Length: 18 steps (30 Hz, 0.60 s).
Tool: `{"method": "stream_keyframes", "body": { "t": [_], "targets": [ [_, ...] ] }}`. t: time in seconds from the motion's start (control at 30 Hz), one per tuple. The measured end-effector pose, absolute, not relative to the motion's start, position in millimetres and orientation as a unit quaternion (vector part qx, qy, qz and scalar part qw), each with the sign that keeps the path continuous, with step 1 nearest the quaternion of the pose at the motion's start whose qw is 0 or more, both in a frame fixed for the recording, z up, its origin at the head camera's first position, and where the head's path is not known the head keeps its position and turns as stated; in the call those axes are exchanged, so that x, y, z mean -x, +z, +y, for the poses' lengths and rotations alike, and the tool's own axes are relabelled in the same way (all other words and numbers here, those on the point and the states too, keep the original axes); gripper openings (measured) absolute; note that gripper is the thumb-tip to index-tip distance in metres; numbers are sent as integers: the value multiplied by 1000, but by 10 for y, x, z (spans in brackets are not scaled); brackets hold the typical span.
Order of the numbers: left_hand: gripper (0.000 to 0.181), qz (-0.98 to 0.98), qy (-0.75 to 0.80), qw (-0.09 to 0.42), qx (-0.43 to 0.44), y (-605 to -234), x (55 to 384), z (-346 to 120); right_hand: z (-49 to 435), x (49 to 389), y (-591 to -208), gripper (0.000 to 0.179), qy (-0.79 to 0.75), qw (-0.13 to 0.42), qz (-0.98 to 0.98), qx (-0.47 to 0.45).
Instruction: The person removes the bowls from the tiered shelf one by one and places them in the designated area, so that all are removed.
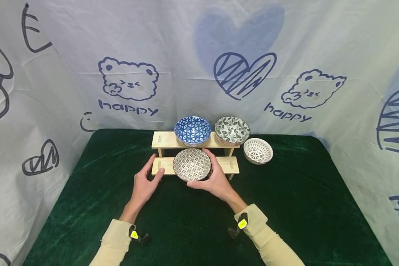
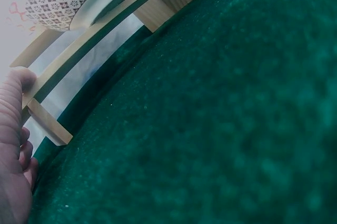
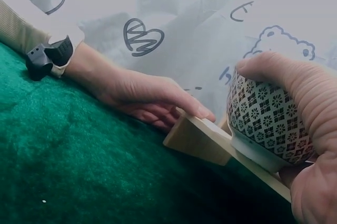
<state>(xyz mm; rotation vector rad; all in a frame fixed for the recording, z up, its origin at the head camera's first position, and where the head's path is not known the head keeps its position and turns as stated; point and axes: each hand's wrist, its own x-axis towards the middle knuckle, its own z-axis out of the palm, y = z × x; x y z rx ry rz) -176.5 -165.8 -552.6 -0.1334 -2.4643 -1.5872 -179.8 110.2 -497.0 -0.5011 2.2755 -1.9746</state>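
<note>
My right hand [image 1: 216,180] grips the right side of a bowl with a small dark floral lattice pattern [image 1: 191,164], thumb at its near rim. The bowl's pale foot is right at the lower board of a two-step wooden stand [image 1: 224,165]; the right wrist view shows its patterned outer wall [image 3: 266,116]. My left hand [image 1: 145,181] holds the left end of that lower board, its thumb on top and the other fingers around the end, as the right wrist view shows. On the upper board sit a blue-and-white bowl [image 1: 192,130] and a bowl with dark leaves [image 1: 232,130].
A smaller white bowl with dark dashes [image 1: 258,151] stands on the dark green cloth [image 1: 302,207], just right of the stand. Behind and at both sides hangs a white curtain with drawn bears and hearts [image 1: 186,48].
</note>
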Motion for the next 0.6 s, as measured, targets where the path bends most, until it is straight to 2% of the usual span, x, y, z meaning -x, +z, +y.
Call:
{"method": "stream_keyframes", "body": {
  "t": [0.6],
  "targets": [
    [69,-834,-538,107,51,-5549,1782,-1656,1213,1717,-4968,115,-687,34,710,153]
  ]
}}
